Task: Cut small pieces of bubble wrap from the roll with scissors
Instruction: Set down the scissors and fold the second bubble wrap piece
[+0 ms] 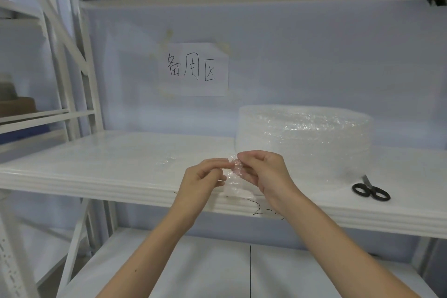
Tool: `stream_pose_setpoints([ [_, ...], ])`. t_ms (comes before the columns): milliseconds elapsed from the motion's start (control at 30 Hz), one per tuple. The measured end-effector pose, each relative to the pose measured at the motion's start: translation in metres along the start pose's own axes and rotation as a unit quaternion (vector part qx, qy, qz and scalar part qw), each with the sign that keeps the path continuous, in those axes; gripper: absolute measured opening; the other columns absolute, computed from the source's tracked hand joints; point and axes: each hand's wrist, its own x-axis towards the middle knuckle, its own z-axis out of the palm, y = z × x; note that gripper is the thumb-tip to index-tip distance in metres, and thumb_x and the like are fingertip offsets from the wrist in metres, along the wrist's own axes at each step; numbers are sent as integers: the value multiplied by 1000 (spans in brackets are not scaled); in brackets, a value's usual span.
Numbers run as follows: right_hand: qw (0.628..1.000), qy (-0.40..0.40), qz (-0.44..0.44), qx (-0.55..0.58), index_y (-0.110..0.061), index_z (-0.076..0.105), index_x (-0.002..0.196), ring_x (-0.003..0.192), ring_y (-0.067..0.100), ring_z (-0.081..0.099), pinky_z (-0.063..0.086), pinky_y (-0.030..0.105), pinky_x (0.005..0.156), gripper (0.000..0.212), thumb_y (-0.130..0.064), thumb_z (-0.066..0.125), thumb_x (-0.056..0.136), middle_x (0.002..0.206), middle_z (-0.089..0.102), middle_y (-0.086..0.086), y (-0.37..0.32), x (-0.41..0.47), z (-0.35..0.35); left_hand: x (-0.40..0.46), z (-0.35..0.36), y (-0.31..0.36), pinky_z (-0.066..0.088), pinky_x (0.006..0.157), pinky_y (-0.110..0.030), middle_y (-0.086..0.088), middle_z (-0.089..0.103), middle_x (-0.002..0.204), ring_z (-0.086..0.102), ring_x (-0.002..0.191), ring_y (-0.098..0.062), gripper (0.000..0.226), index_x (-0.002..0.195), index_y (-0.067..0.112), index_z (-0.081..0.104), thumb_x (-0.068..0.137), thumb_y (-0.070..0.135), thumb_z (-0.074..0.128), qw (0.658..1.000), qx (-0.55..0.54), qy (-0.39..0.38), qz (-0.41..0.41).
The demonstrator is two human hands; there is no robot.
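Observation:
A big roll of clear bubble wrap (304, 130) lies on the white shelf (96, 164), at the right rear. In front of it, above the shelf's front edge, my left hand (203, 176) and my right hand (263, 172) both pinch a small clear piece of bubble wrap (233, 176) between fingertips; it hangs down between them. Black-handled scissors (370, 190) lie on the shelf to the right of my right hand, handles toward me, untouched. Another small clear piece (168, 161) lies flat on the shelf left of my hands.
A paper sign (196, 69) with handwriting is taped to the back wall. White shelf uprights (79, 75) stand at the left. A lower shelf (217, 268) runs beneath my arms. Brown boxes (17, 104) sit on the neighbouring rack at far left.

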Motion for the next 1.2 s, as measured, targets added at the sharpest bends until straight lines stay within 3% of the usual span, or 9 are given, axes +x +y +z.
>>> stream_pose_setpoints([
  [100, 1000, 10, -12, 7, 0, 71, 90, 68, 17, 72, 58, 20, 66, 7, -5, 67, 88, 74, 75, 8, 1, 1, 1, 2, 1, -3, 58, 81, -32, 1, 65, 85, 64, 72, -15, 8, 85, 13, 66, 92, 12, 61, 999, -16, 14, -25],
  [233, 999, 22, -31, 29, 3, 70, 93, 65, 12, 70, 57, 19, 65, 10, -4, 66, 88, 75, 74, 9, 4, 3, 4, 3, 6, -11, 60, 81, -33, -4, 63, 81, 68, 68, -12, 25, 100, 11, 58, 87, 26, 72, 997, -1, -4, -75],
  [533, 998, 21, -59, 5, 3, 71, 95, 71, 17, 66, 60, 24, 70, 14, -9, 66, 89, 81, 73, 12, 10, 7, 4, 5, 3, -16, 58, 72, -25, -3, 64, 68, 61, 65, -13, 12, 84, 6, 70, 89, 17, 69, 997, -13, -11, -73],
  [733, 997, -12, -50, -56, -4, 72, 100, 71, 15, 66, 58, 26, 68, 19, -13, 73, 84, 82, 72, 5, 6, 9, 4, 8, -4, -17, 57, 70, -24, -2, 66, 71, 61, 64, -12, 21, 88, -2, 71, 90, 19, 68, 997, -12, 3, -79],
  [1033, 991, -9, -71, -111, -7, 72, 97, 65, 14, 61, 57, 24, 66, 15, -4, 71, 83, 79, 67, 5, 11, 29, 10, 10, -20, -19, 59, 73, -27, -4, 72, 74, 65, 63, -14, 9, 97, 12, 71, 89, 17, 70, 997, -14, 25, -71],
  [1200, 991, -21, -59, -117, -8, 73, 93, 64, 14, 60, 55, 24, 64, 12, -5, 72, 82, 78, 68, 5, 20, 45, 24, 17, -38, -19, 59, 68, -25, -10, 74, 75, 67, 62, -15, 12, 100, 11, 68, 89, 15, 69, 996, 49, 50, -56],
])
